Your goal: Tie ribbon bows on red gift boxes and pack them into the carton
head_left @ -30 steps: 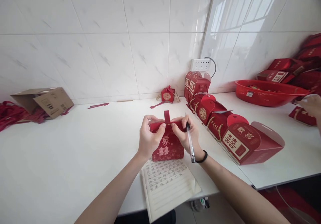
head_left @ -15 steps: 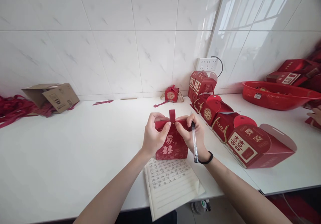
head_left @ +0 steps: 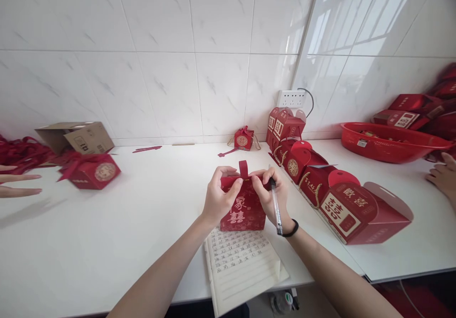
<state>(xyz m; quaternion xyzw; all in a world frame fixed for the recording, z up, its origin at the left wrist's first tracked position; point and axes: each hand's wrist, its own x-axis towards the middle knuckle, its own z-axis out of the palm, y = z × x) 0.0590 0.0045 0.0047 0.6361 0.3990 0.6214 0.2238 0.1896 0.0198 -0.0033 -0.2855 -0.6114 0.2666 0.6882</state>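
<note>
A red gift box (head_left: 245, 211) with pale Chinese characters stands upright before me, a red ribbon loop (head_left: 243, 168) rising from the middle of its top edge. My left hand (head_left: 223, 194) pinches that edge just left of the loop, thumb in front. On the other side of the loop, my right hand (head_left: 272, 194) pinches the same edge and also keeps a clear pen (head_left: 275, 208) between its fingers, pointing down. Under and in front of the box lies an open notebook (head_left: 245, 280) with rows of handwriting.
Several red candy boxes (head_left: 359, 213) form a row at right, below a power strip (head_left: 290, 99). A red basin (head_left: 395, 151) stands farther right, a person's hand (head_left: 443, 175) near it. At left are a cardboard box (head_left: 89, 137), a ribboned red box (head_left: 96, 171) and another hand (head_left: 21, 185).
A ribboned red box and a person's hand have appeared at the left. At right, another person's hand has come further into view. Both my hands keep their pinch on the gift box.
</note>
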